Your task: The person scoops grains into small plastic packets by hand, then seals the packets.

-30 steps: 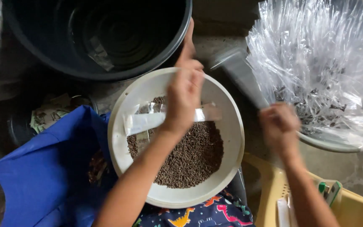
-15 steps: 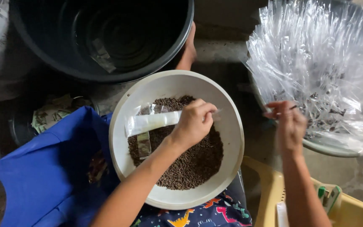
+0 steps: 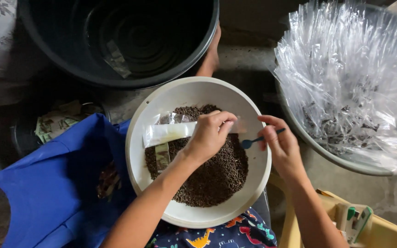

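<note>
A white bowl holds a heap of small dark brown pellets. My left hand hovers over the pellets and pinches a narrow clear plastic bag that lies sideways across the bowl. My right hand is at the bowl's right rim and holds a small blue spoon, its scoop end pointing toward the pellets. A second small packet rests on the pellets under the bag.
A large black tub stands behind the bowl. A grey basin at the right is piled with clear plastic bags. Blue cloth lies at the left, a yellow crate at the bottom right.
My left hand came down from over the bowl's top rim to grip the bag. My right hand moved left from the basin to the bowl's rim, now with the blue spoon.
</note>
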